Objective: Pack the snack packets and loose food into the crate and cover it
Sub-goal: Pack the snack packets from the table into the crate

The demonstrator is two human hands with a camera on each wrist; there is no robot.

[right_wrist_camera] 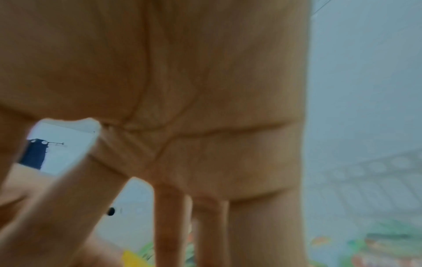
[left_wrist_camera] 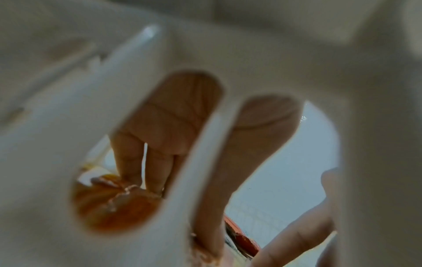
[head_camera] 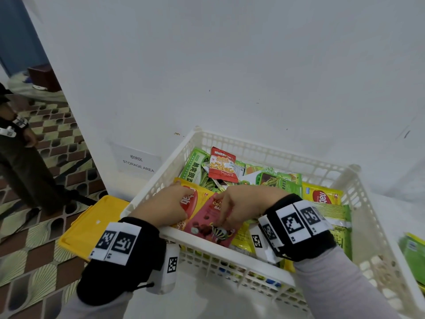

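Head view: looks forward and down from above onto the white crate (head_camera: 264,256) set against a white wall (head_camera: 230,65), with both wrists in the foreground.
Left wrist view: sits extremely close to the crate's lattice wall (left_wrist_camera: 205,171), peering through its blurred openings at the left hand (left_wrist_camera: 169,126) inside.
Right wrist view: looks along the palm of the right hand (right_wrist_camera: 182,90), very near, toward the wall and the crate's far side.
Shared: all three views take in the crate's interior and packets.
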